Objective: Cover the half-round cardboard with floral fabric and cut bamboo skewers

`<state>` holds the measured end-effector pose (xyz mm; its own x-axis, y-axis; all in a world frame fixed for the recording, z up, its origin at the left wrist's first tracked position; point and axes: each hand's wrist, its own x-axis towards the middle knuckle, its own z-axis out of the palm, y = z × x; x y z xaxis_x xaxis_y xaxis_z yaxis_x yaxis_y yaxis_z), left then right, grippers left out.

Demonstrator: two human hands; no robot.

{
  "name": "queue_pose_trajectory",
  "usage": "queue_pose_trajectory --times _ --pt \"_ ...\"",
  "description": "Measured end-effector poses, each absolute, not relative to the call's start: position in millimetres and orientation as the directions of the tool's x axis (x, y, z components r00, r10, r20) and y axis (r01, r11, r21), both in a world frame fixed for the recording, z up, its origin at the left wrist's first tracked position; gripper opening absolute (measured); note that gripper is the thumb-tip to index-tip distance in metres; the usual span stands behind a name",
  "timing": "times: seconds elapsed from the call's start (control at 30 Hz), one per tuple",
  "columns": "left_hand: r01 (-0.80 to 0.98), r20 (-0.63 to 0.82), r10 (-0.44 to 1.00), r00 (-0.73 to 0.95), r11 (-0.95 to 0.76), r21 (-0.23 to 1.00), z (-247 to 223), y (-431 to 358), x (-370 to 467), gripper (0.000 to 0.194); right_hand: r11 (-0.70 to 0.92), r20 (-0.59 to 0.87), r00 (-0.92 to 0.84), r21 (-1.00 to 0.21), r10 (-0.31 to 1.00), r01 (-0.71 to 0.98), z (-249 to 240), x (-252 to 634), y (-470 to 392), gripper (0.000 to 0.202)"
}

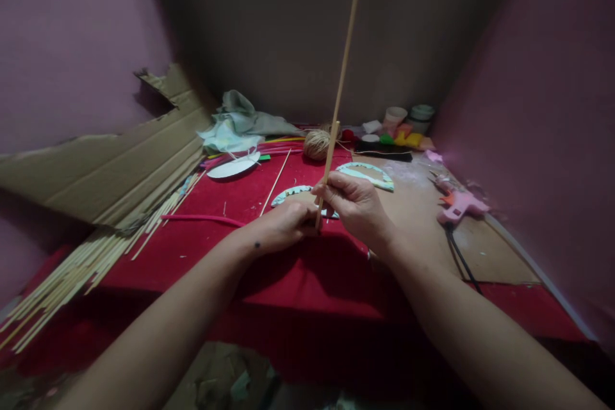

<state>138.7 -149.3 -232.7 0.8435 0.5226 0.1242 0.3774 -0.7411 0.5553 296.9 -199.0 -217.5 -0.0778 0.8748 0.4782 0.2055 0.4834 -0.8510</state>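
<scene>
Above the red counter (163,262), a tilted wooden stick (344,70) is pinched by the right hand (353,204); by its lower end, the left hand's (288,223) grip cannot be told. Positioning seems underway; steadiness is called for next.

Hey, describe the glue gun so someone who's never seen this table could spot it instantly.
Find the red cloth, then the flat brown board on its right side. Toward that board's right edge lies the pink glue gun. Its black cord, trailing toward the near edge, sets it apart from its neighbours.
</scene>
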Motion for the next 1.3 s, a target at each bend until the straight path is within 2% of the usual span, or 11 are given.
queue_pose_trajectory --times 0.17,0.27,0.37,0.47,0.57,0.7,0.77,0.87,0.97,1.17,1.3 --pt "0.509 0.137 0.689 0.712 -0.640 0.577 -229.2 -153.1 135.6 0.010 0.534 0.535 0.152 -0.844 0.831 0.051 -207.7 314.4 -193.1 0.020" --pt "0.567 0.238 0.782 0.577 -0.593 0.572 -227.7 -152.4 136.0 0.014 0.547 0.510 0.277 -0.834 0.814 -0.071 -205.3 326.0 -187.0 0.018" --pt "0.519 0.378 0.875 0.303 -0.484 0.704 -219.2 -148.0 129.4 0.025 0.517 0.475 0.288 -0.851 0.832 -0.090 -209.9 328.5 -184.1 0.018" --pt "0.380 0.364 0.926 0.106 -0.375 0.846 -207.9 -143.1 118.6 0.023 0.499 0.478 0.264 -0.866 0.838 -0.014 -216.3 324.1 -185.0 0.018" --pt "0.370 0.294 0.945 0.141 -0.326 0.870 -204.7 -134.9 110.5 0.014 0.480 0.486 0.231 -0.873 0.843 0.085 -219.8 319.5 -186.5 0.018" --pt "0.603 0.257 0.912 0.319 -0.405 0.687 -211.6 -115.8 103.1 0.003 0.462 0.473 0.201 -0.881 0.858 0.103 -221.2 316.7 -187.5 0.018" --pt "0.664 0.190 0.894 0.406 -0.431 0.611 -214.4 -108.0 99.7 0.010 0.454 0.466 0.205 -0.885 0.861 0.102 -221.3 315.9 -188.3 0.019" --pt "0.693 0.065 0.849 0.525 -0.470 0.547 -216.5 -104.1 97.8 0.037 0.440 0.451 0.220 -0.892 0.865 0.100 -221.3 315.2 -189.3 0.018" --pt "0.711 0.044 0.812 0.582 -0.534 0.457 -221.0 -107.0 102.8 0.045 0.432 0.440 0.239 -0.898 0.866 0.089 -222.1 315.7 -189.1 0.017" --pt "0.689 0.137 0.843 0.521 -0.509 0.515 -234.7 -111.8 115.0 0.041 0.417 0.424 0.237 -0.905 0.874 0.079 -223.8 316.5 -189.3 0.018" --pt "0.614 0.275 0.877 0.393 -0.473 0.631 -232.4 -112.4 108.0 0.031 0.407 0.412 0.238 -0.911 0.880 0.074 -222.9 314.4 -190.7 0.017"
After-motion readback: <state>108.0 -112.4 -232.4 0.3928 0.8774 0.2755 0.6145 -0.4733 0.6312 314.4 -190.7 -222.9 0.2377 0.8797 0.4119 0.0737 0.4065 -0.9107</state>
